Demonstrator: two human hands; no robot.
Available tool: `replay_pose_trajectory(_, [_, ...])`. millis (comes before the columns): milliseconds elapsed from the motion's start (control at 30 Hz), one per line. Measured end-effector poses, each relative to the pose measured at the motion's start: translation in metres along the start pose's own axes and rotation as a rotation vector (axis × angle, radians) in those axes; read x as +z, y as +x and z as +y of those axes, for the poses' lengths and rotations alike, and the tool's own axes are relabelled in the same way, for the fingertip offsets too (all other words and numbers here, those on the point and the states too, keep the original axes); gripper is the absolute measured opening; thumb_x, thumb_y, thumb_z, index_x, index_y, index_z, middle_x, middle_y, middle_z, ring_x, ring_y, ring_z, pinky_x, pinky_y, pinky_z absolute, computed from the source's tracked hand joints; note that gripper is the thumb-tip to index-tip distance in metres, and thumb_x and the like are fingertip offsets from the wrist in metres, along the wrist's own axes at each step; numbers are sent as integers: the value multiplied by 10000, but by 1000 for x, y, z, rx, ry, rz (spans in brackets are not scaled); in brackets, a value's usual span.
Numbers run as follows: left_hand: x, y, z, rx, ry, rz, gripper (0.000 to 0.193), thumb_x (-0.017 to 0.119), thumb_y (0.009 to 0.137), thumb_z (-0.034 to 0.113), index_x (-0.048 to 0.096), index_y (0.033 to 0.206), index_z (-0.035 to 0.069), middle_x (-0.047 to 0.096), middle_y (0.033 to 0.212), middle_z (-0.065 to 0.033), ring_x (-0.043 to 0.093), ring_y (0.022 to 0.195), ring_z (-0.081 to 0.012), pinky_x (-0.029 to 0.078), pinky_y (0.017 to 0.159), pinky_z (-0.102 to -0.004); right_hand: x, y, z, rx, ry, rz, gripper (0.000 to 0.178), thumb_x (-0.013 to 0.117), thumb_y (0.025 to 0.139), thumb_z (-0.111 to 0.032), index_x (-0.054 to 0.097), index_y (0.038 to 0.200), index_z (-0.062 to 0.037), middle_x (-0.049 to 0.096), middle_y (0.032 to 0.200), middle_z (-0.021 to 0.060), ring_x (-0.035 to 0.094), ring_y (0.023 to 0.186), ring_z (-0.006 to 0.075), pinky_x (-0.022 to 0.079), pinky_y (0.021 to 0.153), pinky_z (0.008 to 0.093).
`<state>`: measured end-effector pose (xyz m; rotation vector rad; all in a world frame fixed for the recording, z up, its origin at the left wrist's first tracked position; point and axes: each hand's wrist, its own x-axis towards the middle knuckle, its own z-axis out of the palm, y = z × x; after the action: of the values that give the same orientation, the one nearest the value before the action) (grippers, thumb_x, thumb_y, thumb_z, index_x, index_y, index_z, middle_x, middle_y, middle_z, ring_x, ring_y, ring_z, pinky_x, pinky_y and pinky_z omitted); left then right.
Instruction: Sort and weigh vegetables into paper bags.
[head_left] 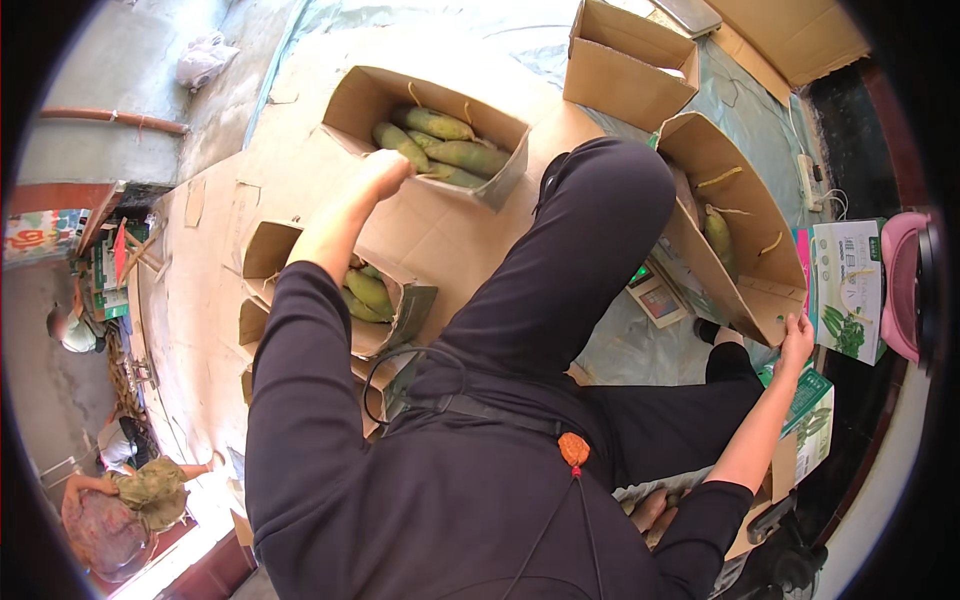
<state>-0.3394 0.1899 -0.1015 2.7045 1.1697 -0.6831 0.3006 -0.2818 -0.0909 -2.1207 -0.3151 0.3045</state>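
My left hand (384, 174) is closed on the near rim of an open cardboard box (478, 97), its fingertips partly hidden by the wall. Several green radishes (440, 148) lie inside. At the right, my right hand (797, 342) pinches the near corner of a second open cardboard box (742, 285), which has yellow cord handles. In that box a green radish (718, 240) shows, and my raised knee is beside it. Under its left side sits a small device with a lit green display (641, 273), partly hidden.
More open boxes stand left of my leg, one with green radishes (368, 293). Another open box (630, 70) stands at the back. Printed white and green cartons (848, 280), a pink-rimmed round object (903, 285) and a power strip (810, 182) are at the right. Another person (125, 515) is at the lower left.
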Motion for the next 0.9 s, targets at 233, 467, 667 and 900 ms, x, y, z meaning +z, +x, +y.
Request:
replay_pose_trajectory(233, [38, -88, -14, 84, 87, -120, 204, 605, 711, 38, 716, 841, 149, 673, 818, -131, 661, 826, -311, 533, 718, -414, 1, 1, 0, -11, -106, -103, 418, 659, 846, -135, 548, 1227, -4, 634, 1050, 73, 586, 893, 154, 457, 796, 292])
replay_pose_trajectory(467, [51, -138, -26, 34, -26, -187, 293, 579, 715, 47, 731, 923, 185, 673, 857, -145, 647, 871, -324, 511, 779, -425, 23, -10, -17, -11, -160, -96, 425, 699, 784, -142, 588, 1170, -3, 665, 1024, 105, 624, 888, 185, 491, 785, 335])
replay_pose_trajectory(667, [-21, -117, 1, -148, -517, -129, 193, 604, 802, 72, 693, 969, 32, 683, 898, -176, 660, 863, -300, 506, 805, -370, 23, -17, -29, -34, -258, -59, 404, 691, 746, -159, 625, 1115, -6, 683, 960, 154, 649, 873, 230, 489, 794, 349])
replay_pose_trajectory(900, [-159, -8, 104, 9, -741, 265, 401, 549, 927, 330, 616, 1097, -27, 669, 1007, -158, 618, 968, -226, 456, 881, -346, 13, -22, -49, 95, -625, -133, 423, 655, 750, -325, 671, 1056, -32, 670, 1018, 215, 642, 987, 329, 479, 840, 411])
